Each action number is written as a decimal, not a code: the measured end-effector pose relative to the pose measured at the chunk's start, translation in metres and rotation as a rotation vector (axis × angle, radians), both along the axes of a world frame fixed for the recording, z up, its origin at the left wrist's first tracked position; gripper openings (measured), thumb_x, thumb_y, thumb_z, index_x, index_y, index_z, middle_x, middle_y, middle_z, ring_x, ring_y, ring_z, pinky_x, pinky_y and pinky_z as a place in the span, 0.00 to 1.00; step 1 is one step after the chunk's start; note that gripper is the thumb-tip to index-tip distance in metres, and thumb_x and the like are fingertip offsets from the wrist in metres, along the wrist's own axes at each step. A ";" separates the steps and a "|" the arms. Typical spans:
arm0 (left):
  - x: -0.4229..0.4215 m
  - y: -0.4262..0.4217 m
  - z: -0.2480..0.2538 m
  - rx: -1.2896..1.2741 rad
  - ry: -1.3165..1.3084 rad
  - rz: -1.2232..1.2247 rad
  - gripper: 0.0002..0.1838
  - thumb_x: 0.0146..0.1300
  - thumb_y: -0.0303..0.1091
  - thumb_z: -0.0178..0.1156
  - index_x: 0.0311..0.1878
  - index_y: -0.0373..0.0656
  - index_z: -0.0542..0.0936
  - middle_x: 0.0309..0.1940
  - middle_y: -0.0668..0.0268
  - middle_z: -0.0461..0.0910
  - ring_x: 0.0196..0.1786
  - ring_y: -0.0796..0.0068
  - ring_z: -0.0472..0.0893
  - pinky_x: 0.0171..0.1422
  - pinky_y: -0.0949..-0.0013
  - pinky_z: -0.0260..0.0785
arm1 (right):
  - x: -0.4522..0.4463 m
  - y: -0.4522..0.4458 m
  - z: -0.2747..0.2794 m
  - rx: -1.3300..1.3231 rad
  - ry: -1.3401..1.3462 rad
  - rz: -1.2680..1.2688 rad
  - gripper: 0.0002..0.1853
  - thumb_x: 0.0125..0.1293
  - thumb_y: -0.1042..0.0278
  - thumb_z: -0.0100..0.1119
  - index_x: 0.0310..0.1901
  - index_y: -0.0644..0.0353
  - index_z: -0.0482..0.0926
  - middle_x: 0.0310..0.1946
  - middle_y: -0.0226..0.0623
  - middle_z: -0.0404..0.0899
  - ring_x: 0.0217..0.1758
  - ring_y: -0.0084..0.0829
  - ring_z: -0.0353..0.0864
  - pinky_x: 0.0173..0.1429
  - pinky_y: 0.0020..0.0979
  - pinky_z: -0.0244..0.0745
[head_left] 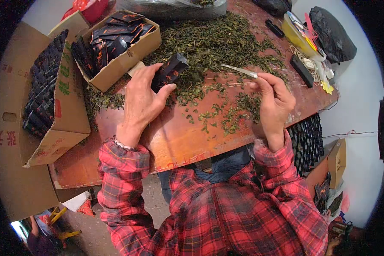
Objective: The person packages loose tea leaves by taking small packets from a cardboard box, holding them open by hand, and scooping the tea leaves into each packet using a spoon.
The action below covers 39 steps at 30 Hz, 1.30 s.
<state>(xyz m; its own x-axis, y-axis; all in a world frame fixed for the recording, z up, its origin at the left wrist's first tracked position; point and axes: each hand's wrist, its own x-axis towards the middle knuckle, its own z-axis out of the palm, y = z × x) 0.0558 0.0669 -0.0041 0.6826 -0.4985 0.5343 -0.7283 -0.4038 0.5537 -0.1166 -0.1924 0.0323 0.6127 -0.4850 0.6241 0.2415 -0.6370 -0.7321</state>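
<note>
My left hand [143, 91] is curled around a black packet [170, 73] with orange print, held over the table. The packet's silver-lined mouth is open and tilts to the upper right. Tweezers [239, 70] are pinched in my right hand [274, 94], their tips pointing left at the edge of a heap of dried green tea leaves [209, 40]. Whether the tips grip a leaf is too small to tell. Loose leaves [226, 117] lie scattered on the reddish table [175, 143] between my hands.
Beside my left hand stands a cardboard box [126, 62] of black packets, and a larger carton [68, 102] filled with them is farther left. A yellow basket [298, 36] of tools, a black plastic bag [330, 36] and a dark oblong object [301, 71] line the right side.
</note>
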 end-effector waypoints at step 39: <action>-0.004 -0.001 -0.001 -0.005 0.033 -0.058 0.28 0.61 0.41 0.75 0.60 0.33 0.83 0.51 0.46 0.85 0.56 0.42 0.84 0.63 0.48 0.76 | 0.013 0.028 0.050 -0.641 -0.117 0.123 0.18 0.56 0.93 0.68 0.47 0.67 0.89 0.39 0.46 0.91 0.39 0.43 0.92 0.44 0.37 0.87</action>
